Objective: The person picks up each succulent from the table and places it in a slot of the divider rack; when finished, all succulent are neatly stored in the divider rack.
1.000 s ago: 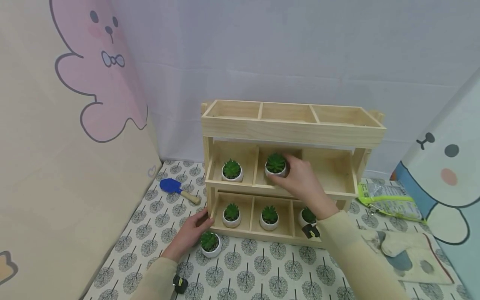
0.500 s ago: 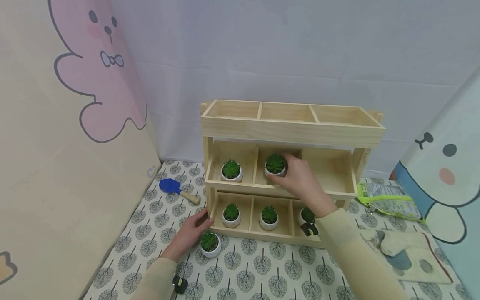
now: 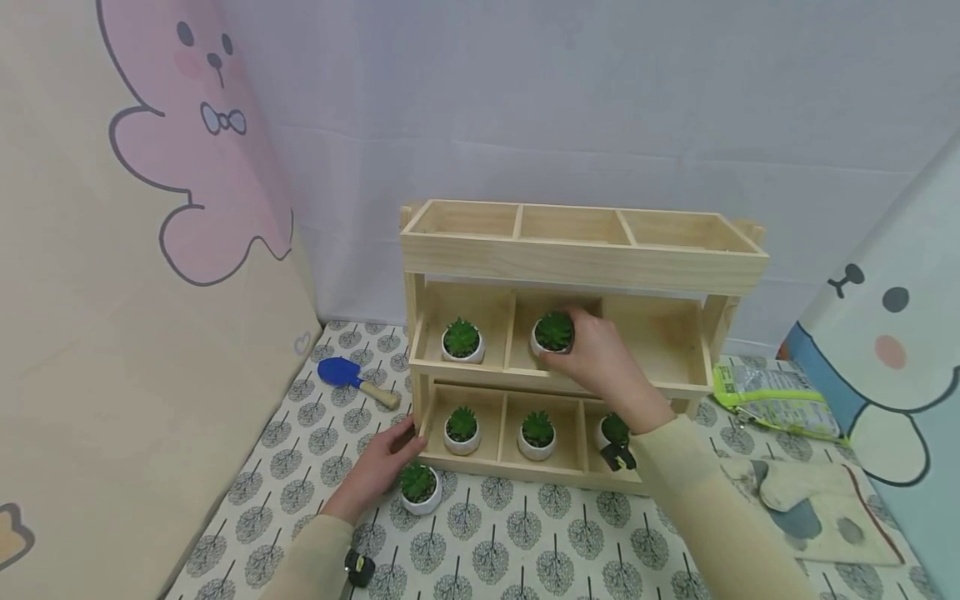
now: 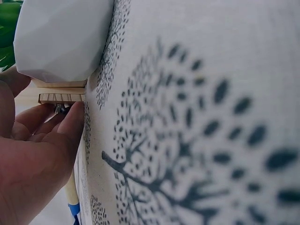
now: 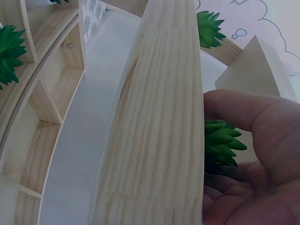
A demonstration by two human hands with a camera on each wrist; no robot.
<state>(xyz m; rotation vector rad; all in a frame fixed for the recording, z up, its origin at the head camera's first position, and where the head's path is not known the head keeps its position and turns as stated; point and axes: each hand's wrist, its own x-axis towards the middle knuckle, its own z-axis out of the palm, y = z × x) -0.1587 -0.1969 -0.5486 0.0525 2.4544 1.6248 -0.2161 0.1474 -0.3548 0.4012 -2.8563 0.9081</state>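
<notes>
My right hand grips a small potted succulent in the middle compartment of the wooden shelf's middle tier. In the right wrist view its green leaves show between thumb and fingers, while a board hides the pot. My left hand holds the lower left end of the shelf, its thumb and fingers on either side of the board's end. Just beside that hand, another succulent in a white faceted pot stands on the patterned cloth.
One succulent sits in the middle tier's left compartment. Three more fill the bottom tier, the right one partly behind my right wrist. A blue trowel lies left, a green-edged bag and a folded cloth right.
The succulent in my right hand has shifted slightly downward and to the right within its compartment. My left hand has stayed at the shelf's end.
</notes>
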